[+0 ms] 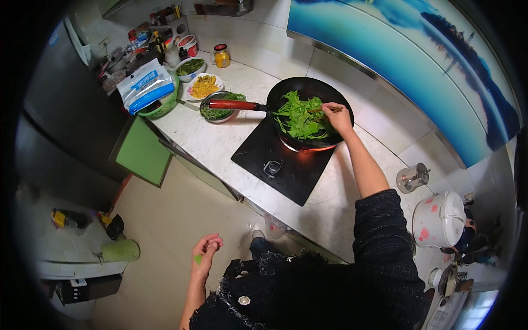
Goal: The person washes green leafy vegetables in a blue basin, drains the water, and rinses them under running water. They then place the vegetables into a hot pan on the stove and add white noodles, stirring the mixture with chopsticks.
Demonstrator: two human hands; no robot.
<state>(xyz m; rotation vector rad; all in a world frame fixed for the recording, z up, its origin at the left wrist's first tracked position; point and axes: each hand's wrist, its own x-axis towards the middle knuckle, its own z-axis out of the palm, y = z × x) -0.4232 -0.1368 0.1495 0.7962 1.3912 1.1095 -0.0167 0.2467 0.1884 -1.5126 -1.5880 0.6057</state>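
Note:
My right hand (339, 119) grips wooden chopsticks (326, 109) over a black wok (284, 86). The chopsticks' far ends are among leafy greens (303, 117) heaped in the wok. Its red handle (233, 104) points left, above a metal bowl of thin green herbs (218, 113). Under the wok, a burner glows orange on a black cooktop (284, 169) with a knob at its front. My left hand (206, 249) is held low over the floor, away from the counter, fingers loosely curled and holding nothing. A small piece of green leaf (198, 259) clings near its wrist.
On the counter's left are a plate of yellow food (204, 86), a bowl of greens (190, 68), a jar (221, 56) and a green basket (165, 105) under a plastic bag (146, 86). A rice cooker (437, 220) stands right. A green cabinet door (142, 152) hangs open.

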